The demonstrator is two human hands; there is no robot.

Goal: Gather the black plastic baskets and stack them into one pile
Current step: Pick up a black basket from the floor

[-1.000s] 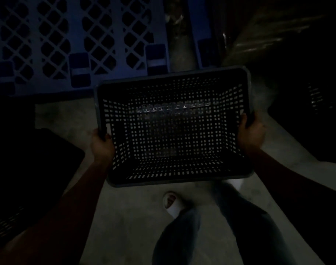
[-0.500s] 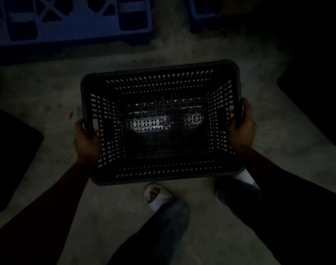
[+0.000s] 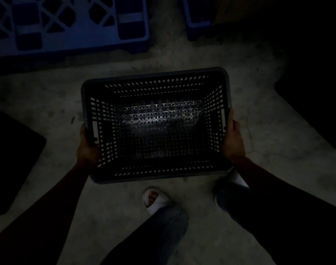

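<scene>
A black perforated plastic basket (image 3: pixel 155 81) hangs above the concrete floor, open side up and empty. My left hand (image 3: pixel 86 148) grips its left rim at the handle slot. My right hand (image 3: pixel 233 138) grips the right rim by the other slot. A dark shape at the left edge (image 3: pixel 12 150) and another at the right edge (image 3: pixel 316 115) may be more black baskets; the scene is too dim to tell.
A blue plastic pallet (image 3: pixel 67 35) lies on the floor at the top left, a second blue piece (image 3: pixel 197 25) at the top centre. My feet in white sandals (image 3: pixel 155 199) and jeans stand just below the basket. Bare concrete floor (image 3: pixel 48 96) lies between them.
The view has tilted down and the blue pallet has slid toward the top edge. The basket stays in both hands, now over open floor near my feet.
</scene>
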